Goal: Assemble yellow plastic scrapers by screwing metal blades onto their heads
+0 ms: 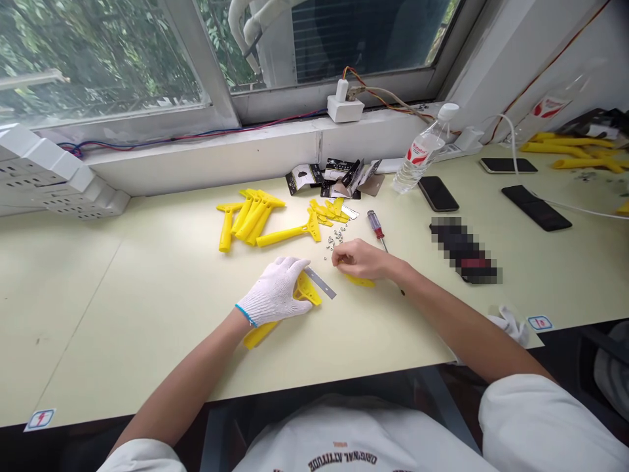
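Note:
My left hand (280, 290), in a white knit glove with a blue cuff edge, is closed round a yellow scraper handle (263, 333). The handle's wide head shows between thumb and fingers. A flat metal blade (322, 283) with holes extends from beside my left thumb and fingers. My bare right hand (361, 259) is pinched close to the table, beside small loose screws (337, 237); what its fingertips hold is hidden. Partly under that hand lies a small yellow plastic piece (361, 281). Just beyond my right wrist is a screwdriver (376, 224) with a clear and red handle.
Several yellow scraper handles (255, 215) lie farther back, near yellow plastic plates (327, 211) and black packaging cards (339, 177). A water bottle (425, 151) and phones (439, 193) stand or lie to the right. A white glove (511, 324) rests at the front edge.

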The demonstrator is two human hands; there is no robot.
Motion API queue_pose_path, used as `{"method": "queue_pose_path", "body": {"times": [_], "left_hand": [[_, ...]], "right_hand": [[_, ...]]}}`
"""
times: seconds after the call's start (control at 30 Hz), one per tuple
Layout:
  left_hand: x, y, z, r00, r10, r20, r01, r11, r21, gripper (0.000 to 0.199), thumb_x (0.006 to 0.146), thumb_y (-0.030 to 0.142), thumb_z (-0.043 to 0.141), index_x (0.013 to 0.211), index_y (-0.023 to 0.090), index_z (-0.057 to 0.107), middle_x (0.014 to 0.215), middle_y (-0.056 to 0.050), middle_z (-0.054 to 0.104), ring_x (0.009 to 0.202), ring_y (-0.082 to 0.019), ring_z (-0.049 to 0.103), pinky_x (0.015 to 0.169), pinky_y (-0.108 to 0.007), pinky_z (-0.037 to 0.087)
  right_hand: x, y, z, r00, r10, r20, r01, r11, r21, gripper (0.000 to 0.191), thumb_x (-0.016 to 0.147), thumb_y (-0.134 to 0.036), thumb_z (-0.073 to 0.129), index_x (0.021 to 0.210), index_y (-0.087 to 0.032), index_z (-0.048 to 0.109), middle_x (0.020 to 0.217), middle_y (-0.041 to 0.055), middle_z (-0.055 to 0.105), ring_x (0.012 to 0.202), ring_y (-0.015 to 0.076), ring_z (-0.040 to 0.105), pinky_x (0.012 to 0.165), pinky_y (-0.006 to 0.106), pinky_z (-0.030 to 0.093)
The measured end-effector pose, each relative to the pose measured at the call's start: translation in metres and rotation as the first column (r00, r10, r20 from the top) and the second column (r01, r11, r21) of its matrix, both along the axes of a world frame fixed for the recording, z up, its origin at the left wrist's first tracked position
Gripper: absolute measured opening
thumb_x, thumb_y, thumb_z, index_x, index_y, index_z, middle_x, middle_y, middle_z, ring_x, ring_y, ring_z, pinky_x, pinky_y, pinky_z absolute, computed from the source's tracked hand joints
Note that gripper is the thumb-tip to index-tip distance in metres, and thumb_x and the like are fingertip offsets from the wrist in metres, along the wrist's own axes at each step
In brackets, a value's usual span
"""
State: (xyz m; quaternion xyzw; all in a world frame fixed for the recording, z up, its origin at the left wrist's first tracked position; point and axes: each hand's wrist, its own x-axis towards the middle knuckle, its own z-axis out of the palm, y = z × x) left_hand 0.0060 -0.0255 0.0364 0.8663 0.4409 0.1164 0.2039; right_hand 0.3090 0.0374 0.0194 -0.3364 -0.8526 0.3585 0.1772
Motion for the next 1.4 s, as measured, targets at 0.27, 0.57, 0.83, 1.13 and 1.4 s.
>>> {"method": "queue_pose_path", "body": {"times": [0.27,0.57,0.83,1.13,1.4], "left_hand": [[-0.012,0.006,-0.002,1.0,0.028,0.011,-0.028,1.0,0.001,0.081,0.082,0.042,0.079,0.156,0.019,0.054,0.13,-0.016,0.066,0.119,-0.037,0.064,0.104,-0.052,0.054],[-0.003,-0.003,0.012,0.91,0.331,-0.251,-0.309,0.943,0.125,0.068,0.078,0.074,0.076,0.114,0.017,0.067,0.106,-0.016,0.066,0.1,-0.038,0.066,0.08,-0.047,0.055],[-0.001,-0.007,0.009,0.917,0.318,-0.242,-0.311,0.948,0.07,0.025,0.089,0.046,0.067,0.084,0.023,0.06,0.085,-0.01,0.065,0.076,-0.03,0.064,0.064,-0.038,0.043],[-0.003,-0.005,0.004,0.917,0.32,-0.237,-0.325,0.946,0.016,0.012,0.087,0.036,0.064,0.087,0.023,0.063,0.083,-0.01,0.066,0.073,-0.03,0.064,0.064,-0.038,0.041],[-0.004,-0.001,0.016,0.979,0.15,0.136,-0.089,0.923,-0.375,0.018,0.086,0.034,0.065,0.099,0.022,0.067,0.082,0.0,0.063,0.07,-0.019,0.056,0.065,-0.031,0.041]], "right_hand": [[-0.05,-0.053,0.009,0.963,-0.158,0.217,0.092,0.954,0.286,0.023,0.097,-0.03,0.075,0.115,-0.019,0.067,0.114,0.0116,0.074,0.109,0.0305,0.066,0.097,0.045,0.051],[-0.068,-0.077,0.001,0.845,-0.367,0.388,0.298,0.927,0.228,0.025,0.101,-0.015,0.065,0.126,-0.017,0.063,0.127,0.014,0.075,0.121,0.0324,0.067,0.095,0.046,0.047],[-0.057,-0.068,0.022,0.795,-0.307,0.524,0.281,0.951,0.131,0.01,0.09,-0.012,0.059,0.095,-0.021,0.059,0.111,0.0148,0.076,0.105,0.0321,0.068,0.083,0.043,0.041],[-0.044,-0.058,0.022,0.902,-0.271,0.336,0.309,0.949,-0.062,0.012,0.087,-0.012,0.062,0.086,-0.023,0.059,0.091,0.0054,0.074,0.081,0.022,0.065,0.067,0.035,0.04],[-0.055,-0.047,0.0,0.854,-0.459,-0.246,0.237,0.763,-0.601,0.026,0.079,-0.028,0.082,0.101,-0.02,0.07,0.09,0.0034,0.076,0.084,0.0196,0.072,0.074,0.033,0.057]]}}
